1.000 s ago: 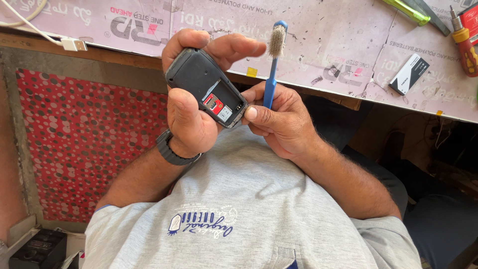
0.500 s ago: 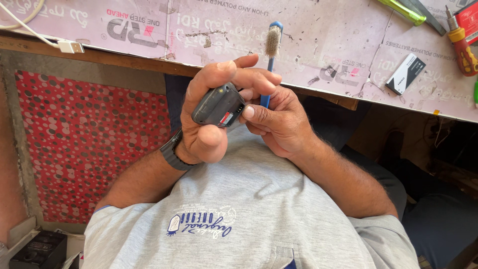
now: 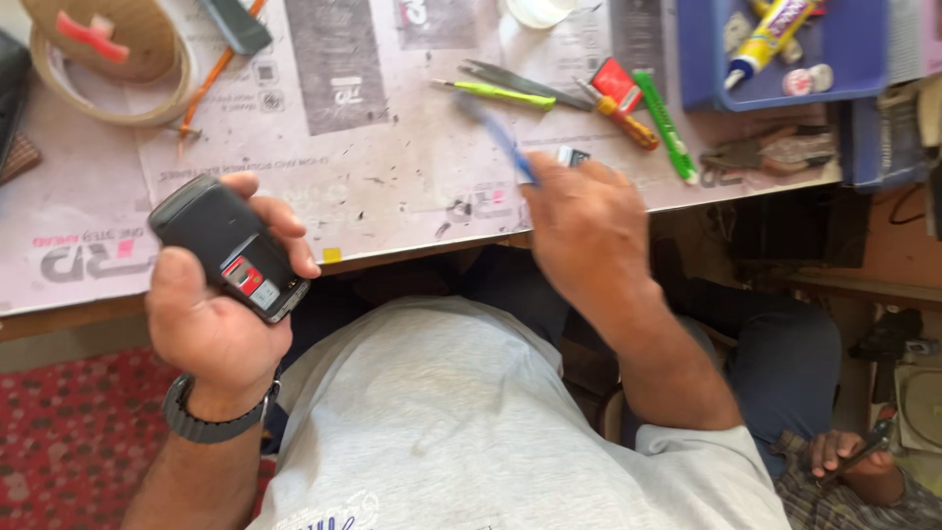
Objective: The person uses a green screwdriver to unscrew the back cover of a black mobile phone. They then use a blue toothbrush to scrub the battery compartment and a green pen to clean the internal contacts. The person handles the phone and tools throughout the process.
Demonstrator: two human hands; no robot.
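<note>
My left hand (image 3: 211,314) grips a black car key fob (image 3: 228,245) with a small red button, held up near the table's front edge. A dark watch (image 3: 211,417) sits on that wrist. My right hand (image 3: 579,221) reaches over the table edge and holds a blue-handled toothbrush (image 3: 500,132), blurred by motion, its head pointing away from me over the newspaper (image 3: 373,147). The two hands are well apart.
Green-handled tweezers (image 3: 496,93), a red-handled screwdriver (image 3: 618,108) and a green cutter (image 3: 665,126) lie beyond the brush. A blue tray (image 3: 775,93) holds a tube at the far right. A tape roll (image 3: 108,69) sits far left. Another person's hand (image 3: 849,456) shows at the lower right.
My hands have separated: the left moved left with the key fob, the right swung out over the table with the toothbrush. The view has tilted up to show more of the tabletop.
</note>
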